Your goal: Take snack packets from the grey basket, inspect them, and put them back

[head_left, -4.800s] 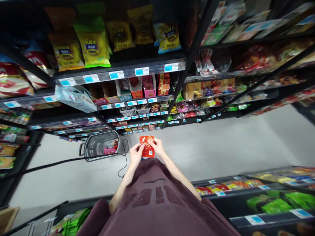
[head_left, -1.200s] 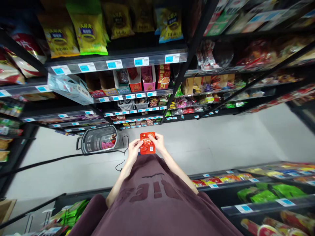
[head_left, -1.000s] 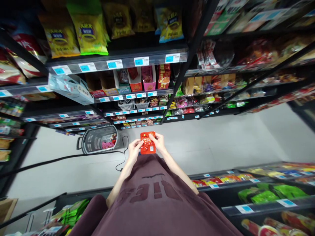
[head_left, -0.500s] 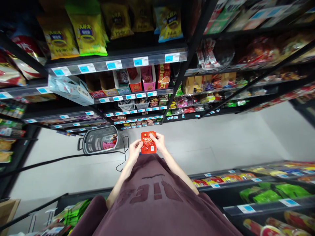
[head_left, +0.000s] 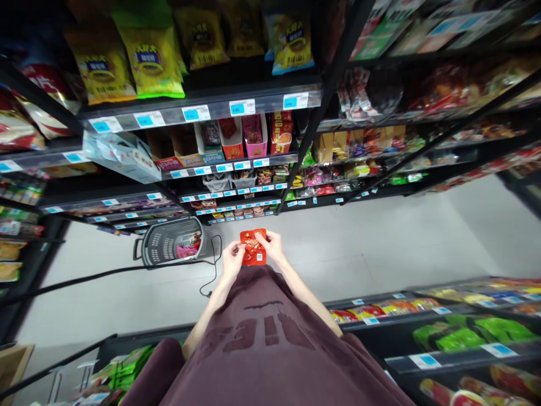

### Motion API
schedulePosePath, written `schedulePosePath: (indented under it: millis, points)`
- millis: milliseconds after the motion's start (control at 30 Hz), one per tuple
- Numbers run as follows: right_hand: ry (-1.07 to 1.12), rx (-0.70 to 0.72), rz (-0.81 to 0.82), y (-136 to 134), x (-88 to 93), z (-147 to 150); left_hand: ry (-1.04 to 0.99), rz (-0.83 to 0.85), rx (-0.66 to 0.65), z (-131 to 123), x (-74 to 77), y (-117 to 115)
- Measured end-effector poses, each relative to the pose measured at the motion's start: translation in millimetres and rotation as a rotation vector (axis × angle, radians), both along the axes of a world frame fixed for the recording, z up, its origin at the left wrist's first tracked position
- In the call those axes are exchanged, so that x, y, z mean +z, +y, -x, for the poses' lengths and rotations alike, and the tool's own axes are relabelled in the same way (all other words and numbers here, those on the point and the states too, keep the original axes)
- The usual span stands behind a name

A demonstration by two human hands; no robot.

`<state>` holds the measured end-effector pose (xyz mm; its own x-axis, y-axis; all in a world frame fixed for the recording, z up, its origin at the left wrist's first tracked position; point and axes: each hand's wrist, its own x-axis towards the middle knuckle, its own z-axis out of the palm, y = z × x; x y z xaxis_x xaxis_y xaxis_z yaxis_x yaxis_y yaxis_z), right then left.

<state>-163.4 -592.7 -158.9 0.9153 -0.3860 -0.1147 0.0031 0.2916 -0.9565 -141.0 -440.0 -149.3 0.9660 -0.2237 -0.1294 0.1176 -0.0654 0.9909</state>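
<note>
A flat red snack packet (head_left: pixel 254 255) with a small white square label is held up in front of my body, above the floor. At its left edge, my left hand (head_left: pixel 232 258) pinches it between thumb and fingers. My right hand (head_left: pixel 273 246) grips the upper right part, the thumb lying across the packet's face. Fine print on the packet is too small to read. To the left on the floor stands a grey shopping basket (head_left: pixel 158 243) with a pink packet (head_left: pixel 187 250) and other small packs inside.
Shelves of snacks (head_left: pixel 249 163) rise ahead, with a light blue box (head_left: pixel 122 155) jutting from one ledge. A black cable (head_left: pixel 216 256) lies on the grey floor (head_left: pixel 359 242) beside the basket. Behind and to the right is another shelf (head_left: pixel 376 316) with green bags (head_left: pixel 465 336).
The red packet and both hands have shifted very slightly to the left. Both hands keep their hold on it.
</note>
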Motion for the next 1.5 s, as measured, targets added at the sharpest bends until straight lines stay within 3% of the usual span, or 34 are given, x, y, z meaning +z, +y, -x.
schedulePosePath:
  millis: [433,633,1067,1500]
  points:
    - [0.075,-0.051,-0.037,1.0,-7.5,-6.1,0.149,0.111,0.011,3.2,1.0,1.1]
    - [0.073,-0.012,-0.073,-1.0,-6.6,-4.1,0.225,0.148,-0.028,3.9,4.8,1.6]
    - [0.060,0.016,-0.176,0.7,6.2,-4.8,0.159,0.080,-0.123,7.6,10.6,-0.5]
    - [0.028,0.012,-0.044,5.6,3.3,-4.0,0.091,0.011,-0.081,5.6,6.0,3.2]
